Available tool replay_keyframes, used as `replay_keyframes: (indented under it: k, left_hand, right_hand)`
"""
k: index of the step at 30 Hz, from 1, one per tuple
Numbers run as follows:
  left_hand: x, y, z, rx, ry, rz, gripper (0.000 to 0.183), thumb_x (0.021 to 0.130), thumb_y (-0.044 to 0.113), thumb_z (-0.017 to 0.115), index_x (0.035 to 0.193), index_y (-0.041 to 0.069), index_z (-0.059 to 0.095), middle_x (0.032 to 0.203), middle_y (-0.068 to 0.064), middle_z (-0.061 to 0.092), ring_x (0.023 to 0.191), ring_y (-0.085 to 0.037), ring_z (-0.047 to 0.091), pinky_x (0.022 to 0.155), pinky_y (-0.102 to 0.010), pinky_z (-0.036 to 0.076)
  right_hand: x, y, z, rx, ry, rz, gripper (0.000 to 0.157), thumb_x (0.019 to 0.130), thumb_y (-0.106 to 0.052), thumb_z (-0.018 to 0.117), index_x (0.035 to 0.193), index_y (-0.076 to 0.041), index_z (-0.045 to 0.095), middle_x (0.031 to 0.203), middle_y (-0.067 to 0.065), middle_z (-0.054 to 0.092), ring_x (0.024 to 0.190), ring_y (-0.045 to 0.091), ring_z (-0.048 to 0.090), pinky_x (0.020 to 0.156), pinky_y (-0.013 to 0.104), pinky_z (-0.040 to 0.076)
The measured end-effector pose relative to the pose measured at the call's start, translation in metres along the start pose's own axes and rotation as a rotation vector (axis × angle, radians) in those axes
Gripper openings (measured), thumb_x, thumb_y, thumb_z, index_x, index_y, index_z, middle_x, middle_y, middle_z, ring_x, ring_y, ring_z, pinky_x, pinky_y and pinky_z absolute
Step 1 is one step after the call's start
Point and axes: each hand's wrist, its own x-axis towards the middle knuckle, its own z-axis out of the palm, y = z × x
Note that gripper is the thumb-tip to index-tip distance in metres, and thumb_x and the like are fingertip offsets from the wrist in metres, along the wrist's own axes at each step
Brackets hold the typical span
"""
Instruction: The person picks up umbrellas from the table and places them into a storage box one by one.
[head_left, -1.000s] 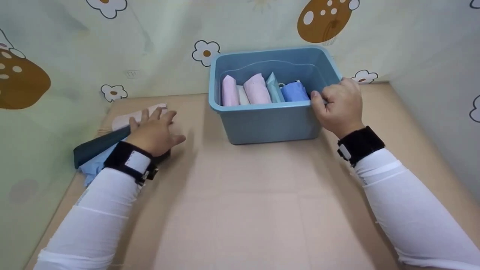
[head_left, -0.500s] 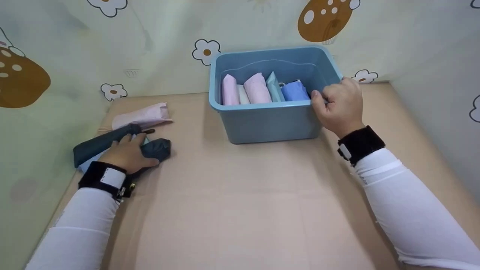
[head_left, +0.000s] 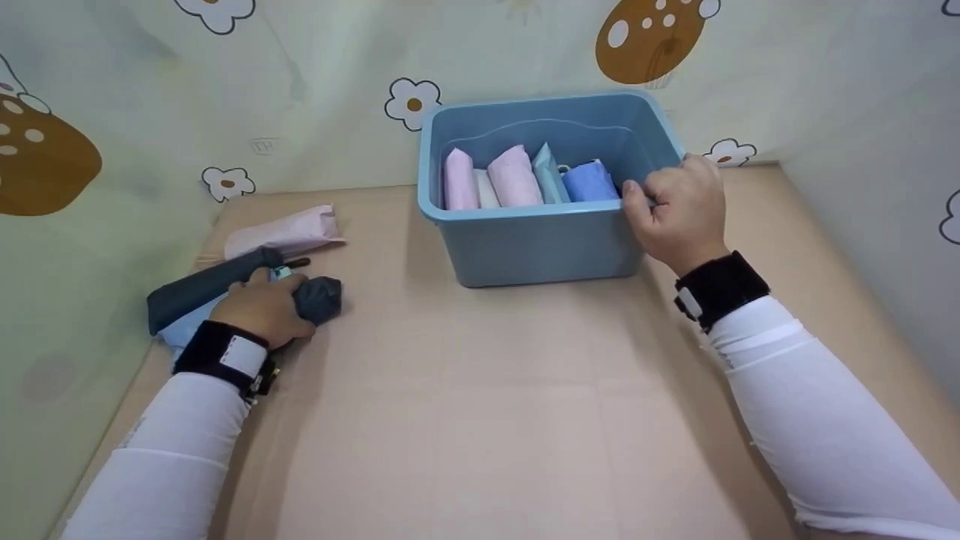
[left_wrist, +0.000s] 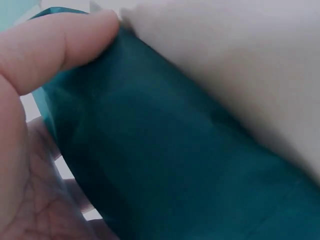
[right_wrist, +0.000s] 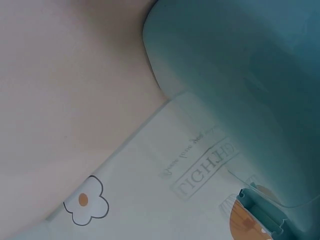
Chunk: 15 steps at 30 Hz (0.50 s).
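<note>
L fingers clamp 1 dk pkg, R fingers 1 bin w/ 5 pkgs.

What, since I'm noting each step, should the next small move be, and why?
Probably lift the nearer dark green bundle slightly off the table. The left hand grips it between thumb and fingers, while the right hand holds the rim of the blue bin, where other wrapped bundles sit and there seems to be room behind them.

Head view: high, facing forward, down; shares dark bundle with near left wrist, bin with right.
</note>
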Motion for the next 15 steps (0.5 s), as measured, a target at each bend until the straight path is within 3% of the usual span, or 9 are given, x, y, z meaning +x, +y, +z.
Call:
replay_keyframes:
  k: [15]
  left_hand:
    - [-0.0009,0.0081,-0.0011,0.006,0.053,0.030,0.079,0.084,0.021,0.077,0.155,0.001,0.047,0.158,-0.042,0.026,0.133,-0.072,0.037,0.096,-0.078,0.047]
  right_hand:
    - [-0.0004,0.0003,-0.0003,-0.007,0.015,-0.006,0.053,0.097,-0.032,0.050,0.052,-0.004,0.045,0.051,0.014,0.041,0.065,0.038,0.042,0.078,0.055,0.038]
